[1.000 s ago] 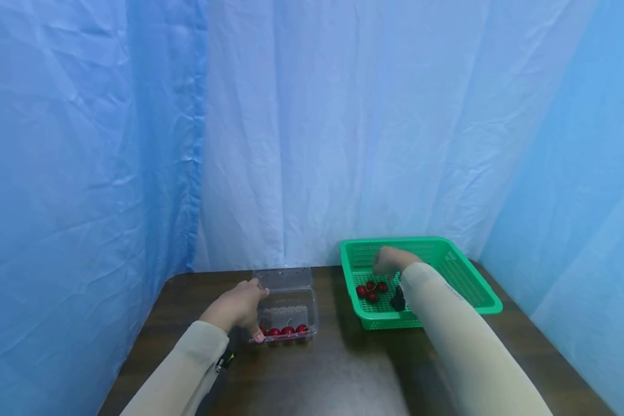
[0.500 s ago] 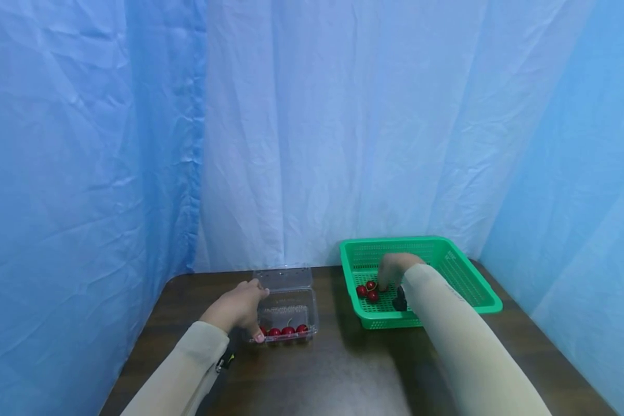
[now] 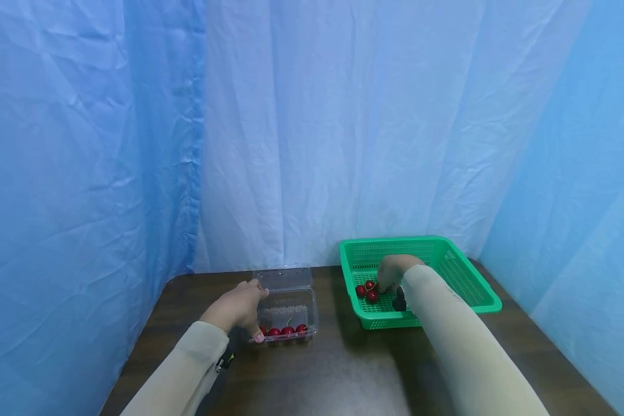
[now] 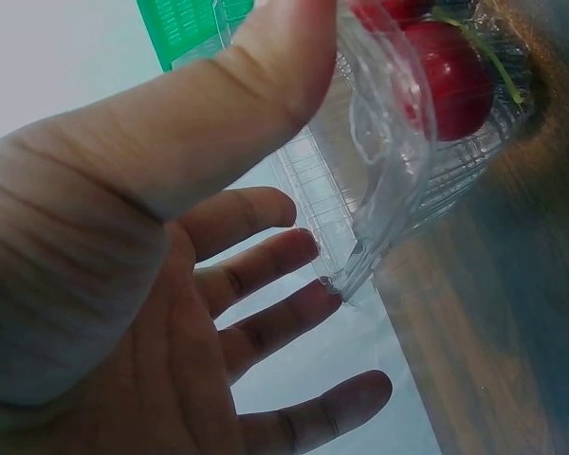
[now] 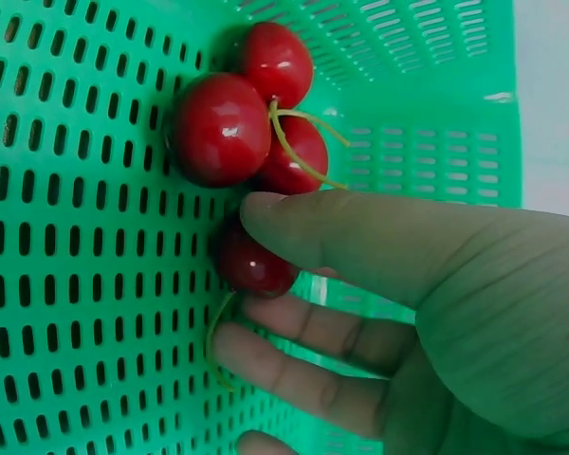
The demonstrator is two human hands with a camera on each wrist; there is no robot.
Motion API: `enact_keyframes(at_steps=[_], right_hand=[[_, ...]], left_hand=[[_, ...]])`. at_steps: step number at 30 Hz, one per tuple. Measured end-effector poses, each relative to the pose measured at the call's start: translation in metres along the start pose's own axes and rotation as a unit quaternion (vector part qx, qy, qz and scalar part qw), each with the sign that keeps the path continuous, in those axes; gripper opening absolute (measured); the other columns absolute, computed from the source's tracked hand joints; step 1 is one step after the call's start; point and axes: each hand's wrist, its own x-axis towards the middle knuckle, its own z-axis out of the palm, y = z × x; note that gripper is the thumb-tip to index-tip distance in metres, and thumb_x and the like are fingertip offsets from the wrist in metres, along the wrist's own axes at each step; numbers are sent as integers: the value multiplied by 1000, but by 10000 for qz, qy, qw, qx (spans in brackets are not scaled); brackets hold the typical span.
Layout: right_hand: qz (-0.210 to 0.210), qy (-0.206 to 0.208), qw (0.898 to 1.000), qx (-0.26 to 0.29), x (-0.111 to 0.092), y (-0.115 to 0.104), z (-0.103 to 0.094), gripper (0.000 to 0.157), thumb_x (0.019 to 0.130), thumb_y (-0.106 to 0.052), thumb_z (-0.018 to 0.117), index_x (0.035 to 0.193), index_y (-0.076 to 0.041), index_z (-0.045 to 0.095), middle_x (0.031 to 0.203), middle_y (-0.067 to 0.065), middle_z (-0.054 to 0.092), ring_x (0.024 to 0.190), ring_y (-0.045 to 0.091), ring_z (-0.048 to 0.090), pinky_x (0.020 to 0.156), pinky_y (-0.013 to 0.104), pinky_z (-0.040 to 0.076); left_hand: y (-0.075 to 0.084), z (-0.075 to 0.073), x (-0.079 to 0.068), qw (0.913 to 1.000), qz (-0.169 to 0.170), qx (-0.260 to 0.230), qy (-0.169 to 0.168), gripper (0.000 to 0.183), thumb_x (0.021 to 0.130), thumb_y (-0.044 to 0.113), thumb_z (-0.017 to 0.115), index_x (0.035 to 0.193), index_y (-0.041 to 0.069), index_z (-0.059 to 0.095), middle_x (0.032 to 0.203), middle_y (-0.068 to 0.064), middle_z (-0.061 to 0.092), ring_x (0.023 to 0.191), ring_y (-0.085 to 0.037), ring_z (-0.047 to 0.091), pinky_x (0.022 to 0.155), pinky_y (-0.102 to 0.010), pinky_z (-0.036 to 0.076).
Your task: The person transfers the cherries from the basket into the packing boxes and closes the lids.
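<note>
My left hand (image 3: 237, 307) holds a clear plastic clamshell box (image 4: 384, 161) by its left side, thumb at the front rim. The other fingers reach along the side in the left wrist view, their tips at the plastic edge. Several red cherries (image 3: 288, 331) lie in a row along the box's front. Over on the right, my right hand (image 3: 394, 270) is down inside a green plastic basket (image 3: 361, 319). It pinches a dark red cherry (image 5: 256, 263) with a green stem between thumb and fingers. Three more cherries (image 5: 220, 130) sit together just beyond the thumb.
The box's lid (image 3: 283, 279) stands folded open behind it. Both containers rest on a dark wooden table (image 3: 327, 370), with a strip of bare wood between them. Blue and white curtains (image 3: 317, 144) hang behind and on both sides.
My right hand has lowered into the basket and closed its fingers on a cherry to the right of the other three. The left hand and the box have stayed still.
</note>
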Motion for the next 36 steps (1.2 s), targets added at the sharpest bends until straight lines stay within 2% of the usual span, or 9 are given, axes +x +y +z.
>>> enact_keyframes(at_steps=[5,11,16,20,24,27,31,33,36], right_hand=[[70,-30,9998,-201,8,-2,0,16,112,-27,72,118,-20,84,123,2,83,112,21,79,107,50,66],[-52,249,9995,208,21,6,-5,12,106,-16,75,109,-16,87,107,4,82,106,27,77,84,43,68],[-395,364,9946,892,22,8,-16,22,105,-11,76,125,-6,85,115,8,84,116,33,79,98,49,70],[-645,386,9924,979,18,5,-26,33,107,-13,72,137,-2,80,124,10,83,119,31,79,103,52,69],[-829,594,9897,1005,12,-6,-34,24,106,-14,70,123,-3,84,115,8,83,96,20,74,89,43,69],[-911,787,9876,1011,8,-18,-38,16,106,-14,70,108,-7,85,111,12,83,83,16,67,76,35,62],[-1101,995,9849,891,0,-38,-38,11,107,-16,71,106,-11,82,110,13,81,84,19,68,74,34,59],[-1223,1100,9829,824,-5,-52,-38,10,106,-16,72,104,-10,80,100,10,77,81,19,62,73,36,55],[-1404,1272,9791,739,-9,-73,-37,9,105,-19,75,102,-11,80,97,5,75,83,20,62,75,36,56]], left_hand=[[-1,1,-1,10000,25,-38,34,114,65,27,113,165,14,60,165,-19,57,146,-44,59,112,-65,62],[-2,2,-1,10000,13,-42,61,116,64,27,113,166,16,59,166,-19,56,146,-44,59,112,-66,61],[-2,1,-2,9999,22,-54,88,115,65,27,113,166,15,60,164,-18,58,146,-44,59,112,-66,62],[-1,1,-2,9999,27,-65,88,115,65,27,113,166,15,60,164,-18,58,147,-44,59,112,-65,62],[0,0,-2,10000,21,-37,87,115,65,28,113,166,15,60,165,-19,57,147,-45,59,111,-66,62],[0,0,-2,10000,-5,-43,85,115,65,27,113,166,15,59,166,-20,56,148,-46,59,111,-67,62],[-1,1,-2,10000,-31,-28,79,116,65,27,113,166,16,59,167,-19,55,148,-46,58,110,-67,62],[-1,1,-2,10000,-23,-8,74,116,65,27,113,166,16,60,167,-19,56,148,-46,58,110,-67,62],[0,1,-3,10000,-10,-6,83,115,65,28,113,166,15,60,165,-19,56,147,-45,59,111,-66,62]])
